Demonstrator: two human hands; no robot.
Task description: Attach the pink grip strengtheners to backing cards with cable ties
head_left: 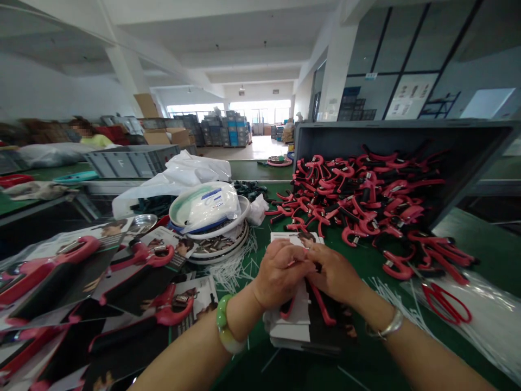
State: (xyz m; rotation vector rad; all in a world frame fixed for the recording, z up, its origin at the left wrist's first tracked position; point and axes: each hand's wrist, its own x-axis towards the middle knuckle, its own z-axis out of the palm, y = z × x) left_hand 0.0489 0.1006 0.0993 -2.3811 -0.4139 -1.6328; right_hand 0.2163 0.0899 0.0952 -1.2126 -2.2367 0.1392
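Note:
My left hand (pixel 280 271) and my right hand (pixel 336 271) meet over a stack of printed backing cards (pixel 288 331). Both are closed around the head of a pair of pink spring pliers (pixel 323 307), whose handles point towards me on the top card. The fingers cover the jaws, so their exact grip is hidden. To the left lie several pink-and-black pliers (pixel 142 320) on printed cards, overlapping in a pile. More loose pliers (pixel 358 190) spill from a tipped grey crate (pixel 399 124) at the right.
White plastic ties (pixel 232 271) lie scattered on the green table (pixel 248 369). Stacked round trays (pixel 244 209) hold small metal parts and a plastic bag. Red-handled scissors (pixel 445 304) rest on clear bags (pixel 488 320) at right. A person (pixel 91 136) is in the left background.

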